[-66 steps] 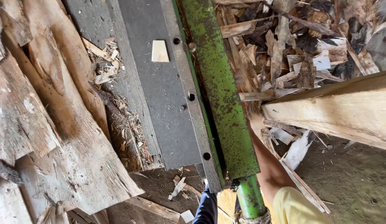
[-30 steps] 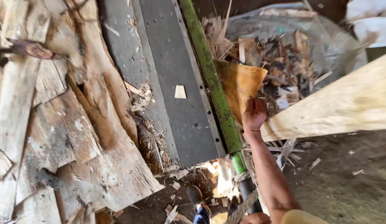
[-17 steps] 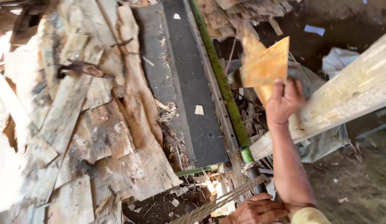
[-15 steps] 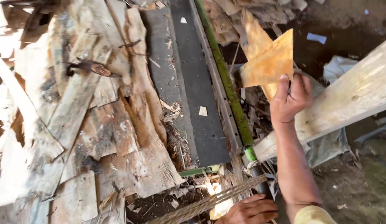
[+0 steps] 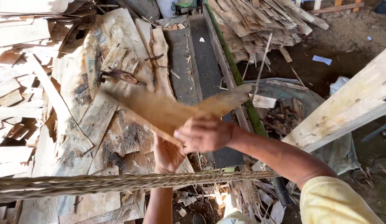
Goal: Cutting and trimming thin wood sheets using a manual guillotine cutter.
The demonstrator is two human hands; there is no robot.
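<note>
While both grip it — left hand (image 5: 167, 154); right hand (image 5: 203, 133) | veneer strip (image 5: 176, 108) lies left-right, nearly level

A rough wood-processing yard or veneer workshop, seen from above. Stacks of thin, ragged wood sheets (image 5: 97, 103) cover the left side, some dark with bark or stain. A long grey machine bed (image 5: 205, 70) with a green rail (image 5: 234, 74) runs up the middle, strewn with chips. Beyond it lies a heap of split offcuts (image 5: 259, 20) (loosely piled, not sorted). The floor is bare dirt (image 5: 346, 45) littered with splinters. A pale sawn beam (image 5: 350, 103) crosses at right, and a twisted rope (image 5: 118, 182) stretches across the foreground.
</note>
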